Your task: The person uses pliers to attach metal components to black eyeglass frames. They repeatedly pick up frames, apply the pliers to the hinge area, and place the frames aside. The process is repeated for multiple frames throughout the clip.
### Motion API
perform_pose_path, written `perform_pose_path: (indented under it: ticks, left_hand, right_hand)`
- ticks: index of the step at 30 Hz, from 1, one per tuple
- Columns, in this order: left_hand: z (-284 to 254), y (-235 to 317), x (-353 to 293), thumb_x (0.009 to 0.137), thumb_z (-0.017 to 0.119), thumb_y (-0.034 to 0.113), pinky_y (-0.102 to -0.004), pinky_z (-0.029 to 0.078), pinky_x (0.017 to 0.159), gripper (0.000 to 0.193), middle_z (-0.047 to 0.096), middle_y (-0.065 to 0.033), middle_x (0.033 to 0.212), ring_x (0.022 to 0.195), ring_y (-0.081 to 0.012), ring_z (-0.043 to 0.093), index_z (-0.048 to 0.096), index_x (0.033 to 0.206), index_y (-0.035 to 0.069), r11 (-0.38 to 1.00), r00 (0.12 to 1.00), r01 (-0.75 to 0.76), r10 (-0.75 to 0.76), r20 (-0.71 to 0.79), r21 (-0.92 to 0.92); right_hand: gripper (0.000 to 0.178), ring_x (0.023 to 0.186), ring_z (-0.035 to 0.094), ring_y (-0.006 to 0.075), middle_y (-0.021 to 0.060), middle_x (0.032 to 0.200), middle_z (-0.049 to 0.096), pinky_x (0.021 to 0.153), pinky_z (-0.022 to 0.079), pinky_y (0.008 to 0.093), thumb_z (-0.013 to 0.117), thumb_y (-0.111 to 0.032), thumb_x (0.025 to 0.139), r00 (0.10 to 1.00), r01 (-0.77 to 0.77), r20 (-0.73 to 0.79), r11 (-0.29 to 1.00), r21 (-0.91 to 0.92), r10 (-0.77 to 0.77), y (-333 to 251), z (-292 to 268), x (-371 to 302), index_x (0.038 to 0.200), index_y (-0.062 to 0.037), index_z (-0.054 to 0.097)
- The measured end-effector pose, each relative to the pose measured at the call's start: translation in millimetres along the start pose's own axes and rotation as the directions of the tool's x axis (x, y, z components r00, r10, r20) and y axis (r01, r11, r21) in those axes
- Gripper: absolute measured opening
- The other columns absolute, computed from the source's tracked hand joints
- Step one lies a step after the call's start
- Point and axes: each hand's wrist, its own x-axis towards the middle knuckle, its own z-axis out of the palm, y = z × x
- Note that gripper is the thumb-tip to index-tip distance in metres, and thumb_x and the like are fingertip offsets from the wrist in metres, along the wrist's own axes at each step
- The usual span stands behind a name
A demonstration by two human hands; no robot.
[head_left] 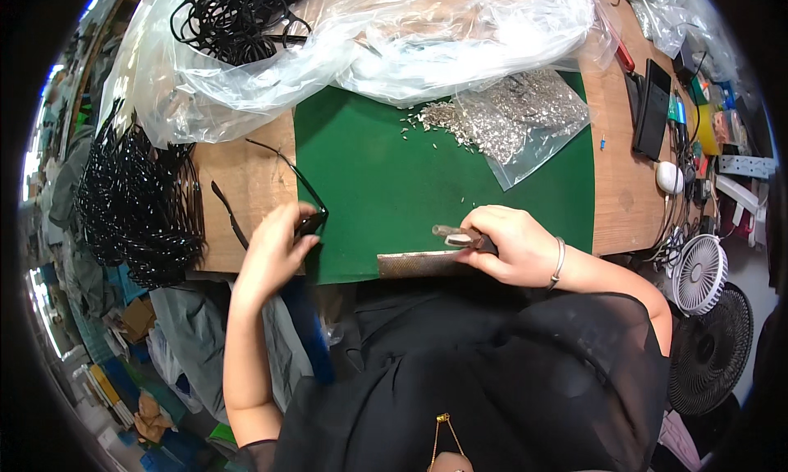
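Pliers [469,239] in right hand [515,244], black cord [313,194] in left hand [275,244]

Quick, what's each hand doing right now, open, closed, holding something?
Left hand: grip closed on a thin black item, partly hidden, so I can't tell exactly what.
Right hand: grip closed around a metal hand tool, apparently pliers.
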Motion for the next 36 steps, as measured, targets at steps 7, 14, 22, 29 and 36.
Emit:
perform_pose_path:
  ticks: [7,14,22,29,36]
  left_hand:
    - [-44.8,-32.5,170.9,0.079,0.056,0.024,-0.0259,0.045,0.06,0.031,0.059,-0.01,0.074,0.066,-0.0133,0.057,0.054,0.094,-0.003,0.968,0.726,0.231,-0.107,-0.679,0.094]
    - [-33.3,-28.4,195.7,0.084,0.047,0.027,-0.033,0.044,0.073,0.032,0.062,-0.0171,0.083,0.079,-0.0275,0.059,0.059,0.095,0.0,0.962,0.815,0.142,-0.248,-0.523,-0.235]
    - [-52.9,-14.4,155.0,0.09,0.047,0.028,-0.0193,0.035,0.058,0.028,0.049,0.003,0.068,0.062,-0.004,0.041,0.061,0.087,0.005,0.952,0.736,-0.141,-0.082,-0.672,-0.271]
    - [-69.4,15.7,141.0,0.094,0.029,0.028,-0.0462,0.047,0.08,0.032,0.06,-0.0186,0.095,0.081,-0.0286,0.061,0.05,0.089,0.005,-0.185,0.815,-0.565,0.03,-0.579,-0.804]
    - [-52.3,103.6,10.7,0.093,0.034,0.027,-0.0409,0.048,0.073,0.032,0.056,-0.0124,0.083,0.062,-0.0202,0.057,0.039,0.113,0.002,0.078,0.931,-0.36,0.098,-0.353,-0.93]
  right_hand:
    - [0.019,0.073,0.055,0.0281,0.0106,0.073,0.055,0.065,0.044,0.0359,0.063,-0.019,0.074,0.988,0.105,0.113,0.994,-0.009,-0.103,-14.9,11.6,13.7,0.079,-0.0056,0.051]
    - [0.019,0.068,0.054,0.0271,0.0089,0.07,0.053,0.061,0.043,0.0351,0.065,-0.014,0.071,0.998,0.054,-0.016,0.998,-0.044,-0.055,2.8,6.8,-16.7,0.076,-0.007,0.048]
    - [0.019,0.073,0.055,0.0281,0.0111,0.073,0.055,0.065,0.044,0.0357,0.063,-0.019,0.074,0.997,0.008,0.081,0.999,-0.041,-0.005,-0.6,7.1,-5.6,0.081,-0.0055,0.052]
    - [0.02,0.074,0.055,0.029,0.0126,0.074,0.055,0.065,0.044,0.036,0.062,-0.02,0.075,0.997,0.016,0.074,0.999,-0.035,-0.013,-2.0,4.7,-7.4,0.082,-0.0043,0.053]
    - [0.018,0.07,0.057,0.0304,0.0135,0.073,0.056,0.064,0.045,0.0357,0.061,-0.014,0.073,0.957,-0.251,-0.181,0.959,-0.13,0.226,4.5,-21.7,-15.5,0.084,-0.0047,0.05]
